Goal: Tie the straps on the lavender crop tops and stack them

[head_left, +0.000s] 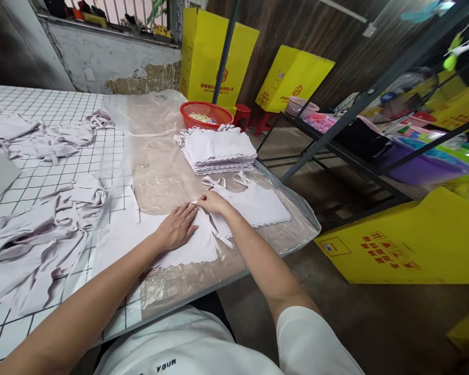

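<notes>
A small white garment (187, 245) with a scalloped hem lies flat on the plastic-covered table (156, 166) in front of me. My left hand (177, 226) rests flat on it, fingers stretched out. My right hand (212, 201) pinches the garment's upper edge near its straps, fingers closed on the cloth. Just to the right lies another white strappy top (258, 205), spread flat. Behind it stands a neat stack of folded white tops (217, 151).
A red basket (205, 114) sits at the table's far end. Loose pale lilac garments (42, 224) lie heaped on the gridded surface at left. Yellow cartons (406, 245) stand on the floor at right, beside a metal rack (336, 140) with coloured items.
</notes>
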### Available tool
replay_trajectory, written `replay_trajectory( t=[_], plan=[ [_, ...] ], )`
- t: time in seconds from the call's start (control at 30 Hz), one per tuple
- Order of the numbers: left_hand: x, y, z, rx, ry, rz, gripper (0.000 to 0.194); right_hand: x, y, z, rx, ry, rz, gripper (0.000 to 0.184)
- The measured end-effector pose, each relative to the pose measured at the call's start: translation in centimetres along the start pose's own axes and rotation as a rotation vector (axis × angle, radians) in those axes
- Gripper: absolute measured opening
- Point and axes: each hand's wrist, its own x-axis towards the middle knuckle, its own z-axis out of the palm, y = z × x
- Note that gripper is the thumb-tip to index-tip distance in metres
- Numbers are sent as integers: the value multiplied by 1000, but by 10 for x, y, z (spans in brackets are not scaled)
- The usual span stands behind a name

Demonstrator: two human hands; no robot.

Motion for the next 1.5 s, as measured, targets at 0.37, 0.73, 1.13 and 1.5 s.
replay_trajectory(
  t=[0.37,0.73,1.13,1.5],
  plan=[
    [0,2,-4,-30,58,9,51,-25,2,-17,444,-222,72,7],
    [0,5,-8,-48,64,0,41,-5,-5,-4,561,-457,305,38],
    [0,4,-9,-56,37,18,35,-27,-1,-5,634,-504,79,15],
    [1,5,-12,-48,4,-12,46,-118,2,-35,366,-591,-105,35]
  ],
)
